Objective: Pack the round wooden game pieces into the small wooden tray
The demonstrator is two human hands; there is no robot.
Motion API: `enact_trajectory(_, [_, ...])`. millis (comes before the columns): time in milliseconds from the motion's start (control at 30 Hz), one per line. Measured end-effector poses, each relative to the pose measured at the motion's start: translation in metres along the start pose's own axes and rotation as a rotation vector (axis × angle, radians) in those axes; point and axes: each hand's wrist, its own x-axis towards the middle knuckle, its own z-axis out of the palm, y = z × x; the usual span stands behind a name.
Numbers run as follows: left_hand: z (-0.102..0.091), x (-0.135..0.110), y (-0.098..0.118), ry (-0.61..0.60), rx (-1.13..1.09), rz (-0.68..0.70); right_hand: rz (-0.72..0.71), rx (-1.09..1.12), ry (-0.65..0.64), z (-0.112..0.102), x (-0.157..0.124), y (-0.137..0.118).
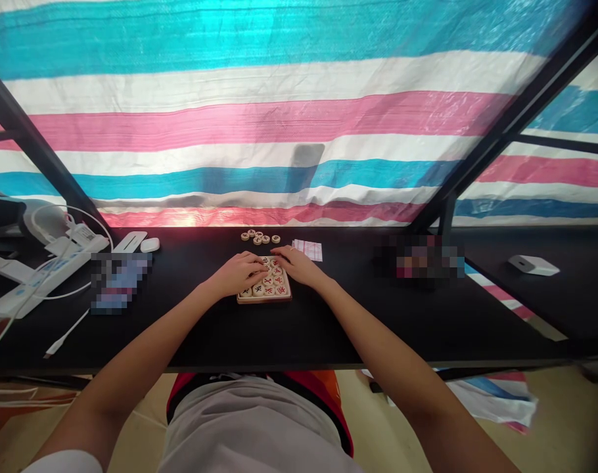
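Note:
A shallow box (264, 301) of Chinese chess pieces lies flat on the black table in front of me. Round pieces (268, 281) with red and black characters fill it in rows. My left hand (237, 272) rests over the box's left side, fingers stretched out flat across the pieces and hiding some of them. At the upper right corner is my right hand (299, 264), its fingers extended over the top row. Neither hand visibly grips a piece. Several loose chess pieces (258, 238) lie beyond the box.
A folded red-and-white paper (309, 249) lies just past my right hand. Leftward are a white power strip (47, 276) with cables, a white earbud case (150, 244) and a blurred-out object (119, 282). A white charger (533, 265) sits far right. Black frame bars (457, 151) flank a striped sheet.

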Motion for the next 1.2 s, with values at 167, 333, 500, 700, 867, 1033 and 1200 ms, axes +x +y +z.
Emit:
enact_trajectory(167, [-0.008, -0.001, -0.010, 0.082, -0.038, -0.098, -0.104, 0.064, -0.017, -0.001, -0.001, -0.008])
enact_trajectory(333, [-0.006, -0.006, -0.039, 0.116, 0.035, -0.260, -0.079, 0.076, -0.039, -0.002, -0.001, -0.012])
enact_trajectory(500, [0.004, -0.010, -0.064, 0.020, 0.061, -0.339, -0.073, 0.089, -0.053, -0.001, 0.000, -0.007])
enact_trajectory(700, [0.007, -0.006, -0.071, -0.033, 0.098, -0.339, -0.063, 0.076, -0.055, -0.001, 0.000, -0.005])
enact_trajectory(867, [0.003, 0.014, -0.082, -0.062, 0.132, -0.411, -0.063, 0.062, -0.034, -0.001, 0.000, -0.004])
enact_trajectory(1033, [-0.002, 0.033, -0.088, -0.191, 0.213, -0.501, -0.071, 0.036, -0.009, 0.004, 0.000, 0.000])
enact_trajectory(1200, [-0.007, 0.019, -0.077, -0.122, 0.348, -0.496, -0.073, 0.027, 0.027, 0.008, 0.001, 0.001])
